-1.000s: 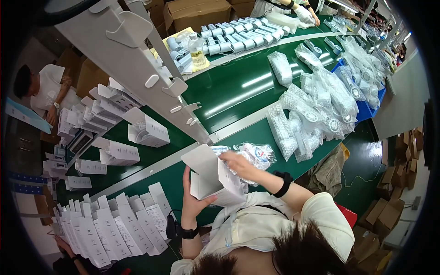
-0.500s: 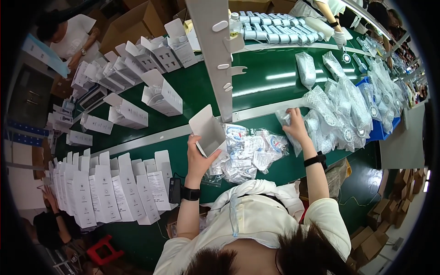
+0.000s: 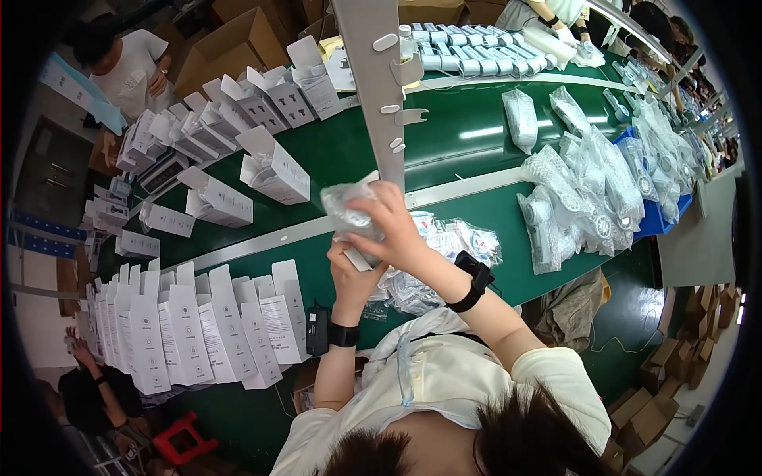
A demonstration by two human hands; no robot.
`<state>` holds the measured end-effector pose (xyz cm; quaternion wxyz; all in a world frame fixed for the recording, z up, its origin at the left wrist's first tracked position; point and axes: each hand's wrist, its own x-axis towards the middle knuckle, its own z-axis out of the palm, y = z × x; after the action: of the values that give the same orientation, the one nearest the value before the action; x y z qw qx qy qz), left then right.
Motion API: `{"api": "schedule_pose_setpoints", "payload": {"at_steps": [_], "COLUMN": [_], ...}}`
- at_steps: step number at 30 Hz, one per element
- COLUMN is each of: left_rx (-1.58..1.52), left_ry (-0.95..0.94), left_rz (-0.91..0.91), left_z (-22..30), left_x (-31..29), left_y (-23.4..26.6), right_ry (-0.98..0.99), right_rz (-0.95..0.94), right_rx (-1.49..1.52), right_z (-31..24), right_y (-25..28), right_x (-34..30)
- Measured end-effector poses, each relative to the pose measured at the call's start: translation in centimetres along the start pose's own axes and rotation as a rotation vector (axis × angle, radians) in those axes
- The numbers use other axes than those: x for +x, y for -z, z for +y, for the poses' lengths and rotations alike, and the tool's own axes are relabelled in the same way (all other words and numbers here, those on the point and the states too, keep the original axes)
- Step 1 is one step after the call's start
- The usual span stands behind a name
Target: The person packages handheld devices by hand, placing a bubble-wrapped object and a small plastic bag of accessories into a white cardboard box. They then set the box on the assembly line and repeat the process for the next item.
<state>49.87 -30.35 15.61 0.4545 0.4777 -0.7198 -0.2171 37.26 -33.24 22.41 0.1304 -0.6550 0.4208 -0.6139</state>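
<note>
My left hand (image 3: 352, 272) is closed round a small white carton (image 3: 361, 259), most of which is hidden behind my hands. My right hand (image 3: 394, 226) grips a bubble-wrap packet (image 3: 343, 201) right above the carton. Whether the packet's lower end is inside the carton, I cannot tell. Below and right of my hands lies a pile of small clear bags (image 3: 460, 242) with printed contents. Further right is a heap of bubble-wrapped devices (image 3: 583, 194).
Open white cartons (image 3: 190, 321) stand in a row at the near left, beside a black adapter (image 3: 317, 332). More cartons (image 3: 274, 166) stand beyond a metal post (image 3: 369, 87). A blue bin (image 3: 657, 226) sits right. Co-workers (image 3: 131, 67) are across the green table (image 3: 452, 143).
My right hand has moved left from the bubble-wrap heap with a packet, up to the carton. My left hand still holds the carton, now tilted and mostly covered.
</note>
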Motion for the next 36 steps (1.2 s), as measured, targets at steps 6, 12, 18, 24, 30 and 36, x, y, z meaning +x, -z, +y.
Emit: {"api": "schedule_pose_setpoints", "payload": {"at_steps": [6,12,18,24,30,36], "left_rx": [-0.199,-0.331,0.035,0.203,0.276,0.123], "left_ry": [-0.005,0.198,0.204,0.226,0.216,0.291], "left_rz": [0.135,0.183,-0.009,-0.015,-0.002,0.154], "left_z": [-3.0,-7.9,-5.1,-2.6,-3.8,-4.5], "left_x": [0.7,-0.1,1.4,2.6,3.2,3.1], "left_y": [2.1,4.7,7.2,7.8,8.0,8.3], "right_ry": [0.024,-0.352,-0.300,-0.453,-0.021,0.338], "right_rz": [-0.055,-0.567,-0.881,-0.005,-0.307,-0.350], "right_rx": [-0.177,-0.538,-0.622,0.183,0.067,-0.036], "right_z": [4.7,14.1,13.7,5.2,0.6,1.0], "right_y": [3.3,4.1,4.9,2.3,-4.5,-6.2], "right_x": [-2.4,-9.2,-7.2,-3.1,-1.9,-1.9]}}
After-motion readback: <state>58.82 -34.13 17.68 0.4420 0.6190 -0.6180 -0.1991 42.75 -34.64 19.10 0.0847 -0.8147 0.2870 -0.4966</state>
